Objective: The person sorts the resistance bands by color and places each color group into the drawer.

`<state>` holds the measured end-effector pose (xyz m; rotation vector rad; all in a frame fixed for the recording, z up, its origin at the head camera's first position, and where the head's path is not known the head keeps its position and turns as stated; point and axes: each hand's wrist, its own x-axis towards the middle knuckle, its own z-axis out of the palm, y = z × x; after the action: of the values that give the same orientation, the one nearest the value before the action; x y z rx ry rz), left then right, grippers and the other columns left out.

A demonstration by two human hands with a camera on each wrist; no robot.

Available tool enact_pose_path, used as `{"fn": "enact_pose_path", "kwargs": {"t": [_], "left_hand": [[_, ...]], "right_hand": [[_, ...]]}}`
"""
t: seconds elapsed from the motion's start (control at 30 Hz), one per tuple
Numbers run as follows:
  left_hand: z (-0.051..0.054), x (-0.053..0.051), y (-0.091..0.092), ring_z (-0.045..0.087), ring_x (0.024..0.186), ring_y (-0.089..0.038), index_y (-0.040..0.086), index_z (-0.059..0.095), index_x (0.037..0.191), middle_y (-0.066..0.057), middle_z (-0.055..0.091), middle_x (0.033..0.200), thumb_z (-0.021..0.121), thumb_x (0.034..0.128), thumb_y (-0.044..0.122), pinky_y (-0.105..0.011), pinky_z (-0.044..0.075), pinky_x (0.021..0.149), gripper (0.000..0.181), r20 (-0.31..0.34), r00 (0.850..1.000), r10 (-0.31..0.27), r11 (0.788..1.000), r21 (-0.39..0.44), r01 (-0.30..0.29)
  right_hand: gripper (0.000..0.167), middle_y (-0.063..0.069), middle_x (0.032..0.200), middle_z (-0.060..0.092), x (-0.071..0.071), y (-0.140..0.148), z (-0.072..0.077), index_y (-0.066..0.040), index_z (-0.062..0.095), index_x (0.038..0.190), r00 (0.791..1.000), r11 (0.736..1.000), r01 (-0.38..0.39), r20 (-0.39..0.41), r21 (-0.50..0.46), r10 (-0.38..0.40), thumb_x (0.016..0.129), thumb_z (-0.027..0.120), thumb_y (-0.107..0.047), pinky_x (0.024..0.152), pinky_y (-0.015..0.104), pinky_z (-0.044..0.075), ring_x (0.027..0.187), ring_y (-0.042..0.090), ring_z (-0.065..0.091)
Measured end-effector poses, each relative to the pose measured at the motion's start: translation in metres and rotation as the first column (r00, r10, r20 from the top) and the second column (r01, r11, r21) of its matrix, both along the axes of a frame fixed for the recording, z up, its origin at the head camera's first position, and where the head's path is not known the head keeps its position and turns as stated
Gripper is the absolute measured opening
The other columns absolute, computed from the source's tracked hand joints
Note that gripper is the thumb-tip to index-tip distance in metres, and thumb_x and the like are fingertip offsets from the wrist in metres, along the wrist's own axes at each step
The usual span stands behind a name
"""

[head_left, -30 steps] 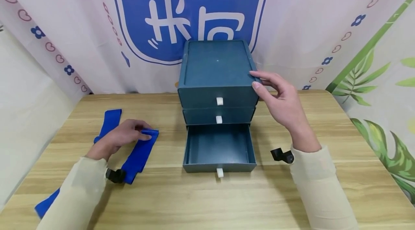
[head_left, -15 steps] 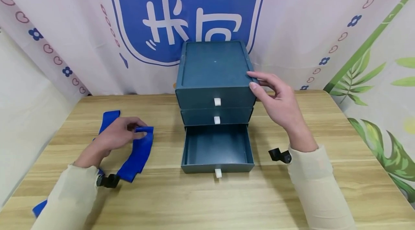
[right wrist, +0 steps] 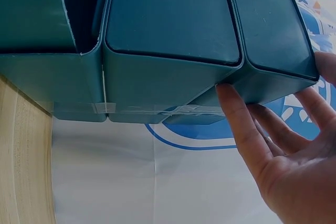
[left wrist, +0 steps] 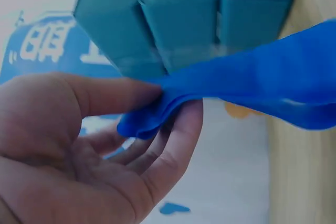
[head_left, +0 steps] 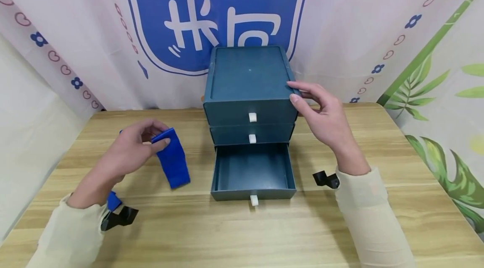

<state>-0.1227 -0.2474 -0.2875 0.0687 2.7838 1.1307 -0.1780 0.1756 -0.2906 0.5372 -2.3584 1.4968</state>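
While the left hand [head_left: 132, 146] pinches one end of a blue strip [head_left: 174, 165] between thumb and fingers, the rest of the strip slopes down toward the viewer, left of the drawer unit [head_left: 247, 74] and apart from it. In the left wrist view the pinched end looks folded, its layers pressed together under the thumb; whether the lower end touches the table [head_left: 234, 238] I cannot tell. The right hand [head_left: 327, 121] rests at the unit's upper right front corner, its fingers spread and touching the top edge and side. The dark teal unit stands upright at the back of the table, its upper two drawers pushed in and its bottom drawer [head_left: 234, 195] pulled out toward the viewer, each front bearing a white tab. More blue material [head_left: 114, 201] shows by the left wrist, partly hidden by the sleeve [head_left: 69, 232]. Behind the unit hangs a pale curtain [head_left: 340, 20] printed with a large blue shield and white characters.
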Motion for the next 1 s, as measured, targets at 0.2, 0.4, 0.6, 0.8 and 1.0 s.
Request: {"fn": "enact_pose_path", "kwargs": {"t": [0.2, 0.4, 0.6, 0.8, 1.0], "left_hand": [[0.013, 0.006, 0.017, 0.069, 0.109, -0.021, 0.000, 0.050, 0.145, -0.019, 0.057, 0.132, 0.059, 0.1115, 0.017, -0.026, 0.065, 0.079, 0.038, -0.006, 0.999, 0.032, 0.984, 0.177, -0.031], [0.027, 0.015, 0.042, 0.072, 0.107, -0.015, 0.001, 0.047, 0.145, -0.018, 0.052, 0.137, 0.060, 0.1114, 0.018, -0.030, 0.067, 0.080, 0.040, 0.010, 0.998, 0.055, 0.940, 0.338, -0.056], [0.042, 0.024, 0.074, 0.078, 0.094, -0.011, 0.005, 0.052, 0.138, -0.013, 0.056, 0.131, 0.066, 0.1080, 0.017, -0.029, 0.067, 0.081, 0.035, -0.037, 0.996, 0.080, 0.893, 0.447, -0.055], [0.044, 0.028, 0.109, 0.078, 0.097, -0.016, 0.006, 0.057, 0.133, -0.013, 0.061, 0.130, 0.069, 0.1066, 0.015, -0.027, 0.066, 0.085, 0.030, -0.062, 0.997, 0.053, 0.867, 0.498, -0.015], [0.028, 0.022, 0.145, 0.078, 0.104, -0.025, 0.005, 0.059, 0.127, -0.017, 0.063, 0.124, 0.067, 0.1059, 0.007, -0.033, 0.067, 0.085, 0.022, -0.032, 0.999, 0.001, 0.822, 0.569, 0.017]], "right_hand": [[0.037, 0.005, 0.150, 0.064, -0.001, -0.001, -0.001, -0.021, 0.068, 0.146, 1.000, 1.000, -0.003, 0.000, -0.007, 0.003, 0.111, 0.062, -0.027, 0.087, 0.014, 0.060, 0.124, 0.016, 0.063], [0.037, 0.004, 0.150, 0.064, -0.001, 0.000, -0.001, -0.022, 0.068, 0.146, 1.000, 1.000, -0.001, 0.006, -0.008, 0.001, 0.110, 0.062, -0.028, 0.088, 0.014, 0.060, 0.124, 0.015, 0.063], [0.037, 0.003, 0.150, 0.063, -0.001, 0.000, 0.000, -0.023, 0.068, 0.146, 1.000, 1.000, -0.001, 0.012, -0.008, 0.001, 0.110, 0.062, -0.028, 0.088, 0.015, 0.060, 0.125, 0.016, 0.062], [0.037, 0.003, 0.150, 0.064, -0.001, 0.000, 0.000, -0.024, 0.068, 0.146, 1.000, 1.000, -0.002, 0.015, -0.007, 0.002, 0.110, 0.062, -0.029, 0.088, 0.016, 0.060, 0.125, 0.017, 0.063], [0.037, 0.002, 0.150, 0.063, -0.002, 0.001, 0.000, -0.024, 0.068, 0.146, 1.000, 1.000, -0.004, 0.013, -0.004, 0.004, 0.111, 0.062, -0.029, 0.088, 0.016, 0.060, 0.126, 0.018, 0.063]]}}
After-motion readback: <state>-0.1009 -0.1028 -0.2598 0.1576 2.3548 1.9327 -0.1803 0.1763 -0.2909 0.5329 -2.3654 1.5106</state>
